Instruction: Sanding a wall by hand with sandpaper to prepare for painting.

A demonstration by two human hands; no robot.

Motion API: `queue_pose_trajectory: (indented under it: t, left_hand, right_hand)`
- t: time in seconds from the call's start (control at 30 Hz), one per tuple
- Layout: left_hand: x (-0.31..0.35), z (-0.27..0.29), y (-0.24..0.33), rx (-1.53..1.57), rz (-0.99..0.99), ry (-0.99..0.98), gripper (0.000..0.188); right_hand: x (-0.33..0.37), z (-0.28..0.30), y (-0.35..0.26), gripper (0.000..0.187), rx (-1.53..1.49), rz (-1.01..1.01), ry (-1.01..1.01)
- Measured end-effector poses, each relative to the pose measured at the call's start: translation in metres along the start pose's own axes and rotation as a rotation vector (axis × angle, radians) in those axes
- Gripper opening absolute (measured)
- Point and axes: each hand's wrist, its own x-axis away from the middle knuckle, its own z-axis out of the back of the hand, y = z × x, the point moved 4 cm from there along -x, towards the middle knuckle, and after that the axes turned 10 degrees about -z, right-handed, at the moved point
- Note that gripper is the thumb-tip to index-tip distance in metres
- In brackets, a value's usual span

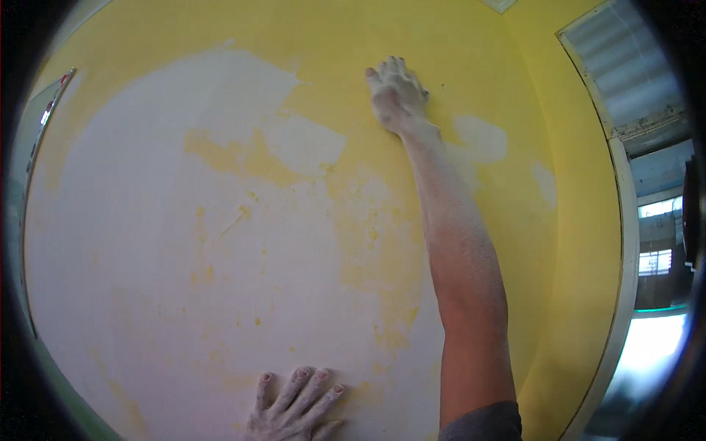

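Yellow wall (382, 257) fills view, white patch (140, 250) covering much of its left and middle; right hand (398, 95), dusty, raised against upper yellow area, cannot tell whether palm grips anything; left hand (289, 415) low before white patch, fingers spread, grasping nothing visible.

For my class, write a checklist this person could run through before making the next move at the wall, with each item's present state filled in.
1. Left hand spread, not clenched: ok, its fingers are apart.
2. Right hand raised above the left: ok, it is over a yellow part of the wall.
3. Nothing under the right palm: cannot tell, it is hidden.
4. Both hands clean: not ok, whitish residue coats them.
5. White area unbroken: not ok, yellow patches show within it.
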Motion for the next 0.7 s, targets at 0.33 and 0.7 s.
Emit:
queue_pose_trajectory:
  t: [0.33,0.7]
  left_hand:
    - [-0.086,0.063,-0.099,-0.079,0.08,0.088,0.07]
    - [-0.18,0.095,-0.138,-0.177,0.026,0.189,0.073]
  right_hand:
    - [0.026,-0.001,0.197,0.049,-0.251,-0.153,-0.174]
    - [0.036,0.006,0.026,0.044,-0.205,0.121,-0.105]
